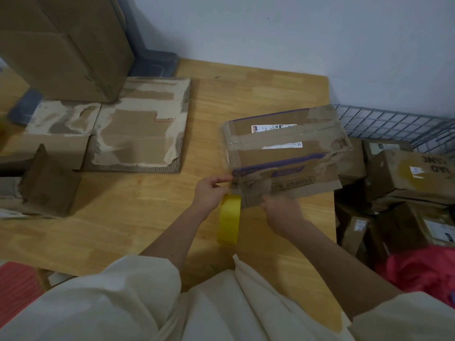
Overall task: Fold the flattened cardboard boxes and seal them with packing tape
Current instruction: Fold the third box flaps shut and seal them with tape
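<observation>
A worn cardboard box with purple print and white labels lies on the wooden table, its near flap torn. My left hand pinches the flap's left corner, with a yellow roll of packing tape hanging under the hand. My right hand grips the near edge of the same flap. A flattened, peeled cardboard box lies at the left of the table.
A tall cardboard box stands at the back left, and a small folded box at the left edge. To the right of the table, a wire basket holds several parcels. Red fabric lies at the lower right.
</observation>
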